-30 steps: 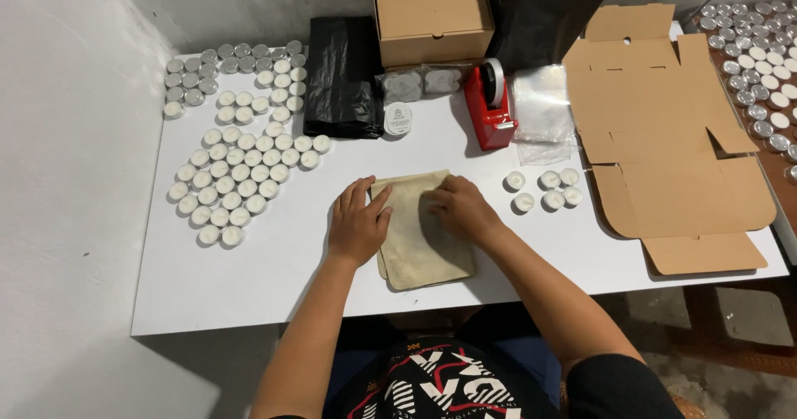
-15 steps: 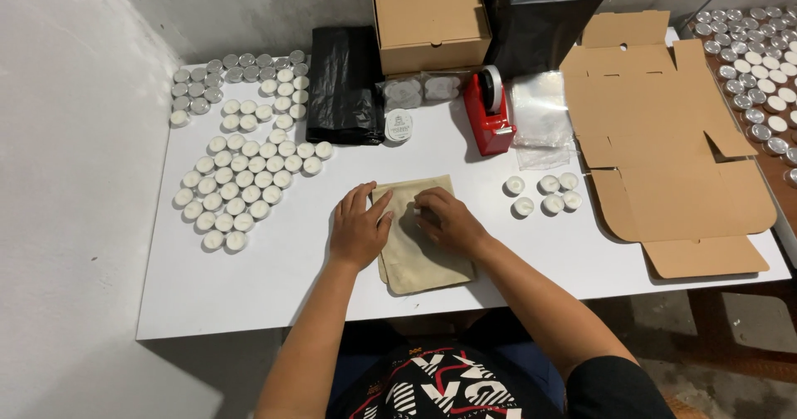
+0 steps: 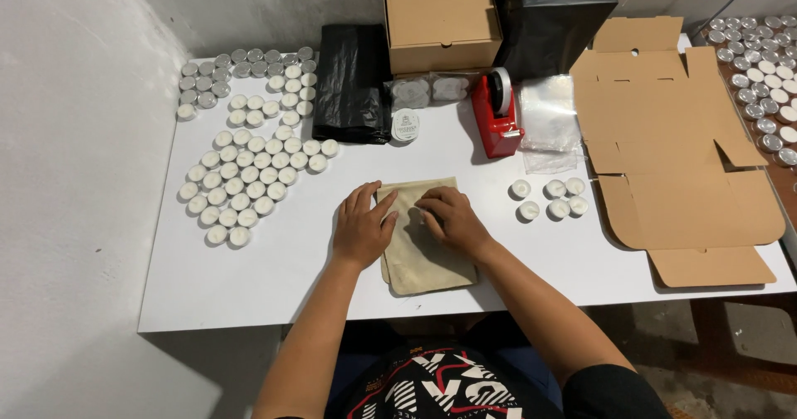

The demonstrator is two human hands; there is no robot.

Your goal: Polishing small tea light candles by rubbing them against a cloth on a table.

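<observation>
A flat beige cloth pouch [image 3: 419, 261] lies near the front edge of the white table [image 3: 274, 294]. My left hand [image 3: 361, 226] rests flat on the pouch's left edge with fingers spread. My right hand [image 3: 451, 217] presses on the pouch's upper part, fingers bent down onto the fabric. Several white tealight candles [image 3: 548, 199] sit just right of my right hand.
A large group of tealights [image 3: 249, 170] covers the table's left side. At the back stand a black plastic bag [image 3: 353, 83], a closed cardboard box [image 3: 440, 22], a red tape dispenser [image 3: 496, 113] and clear plastic sleeves [image 3: 550, 120]. An unfolded cardboard box [image 3: 672, 153] lies at right.
My right hand has slid left along the top of the pouch, closer to my left hand. The pouch stays in place.
</observation>
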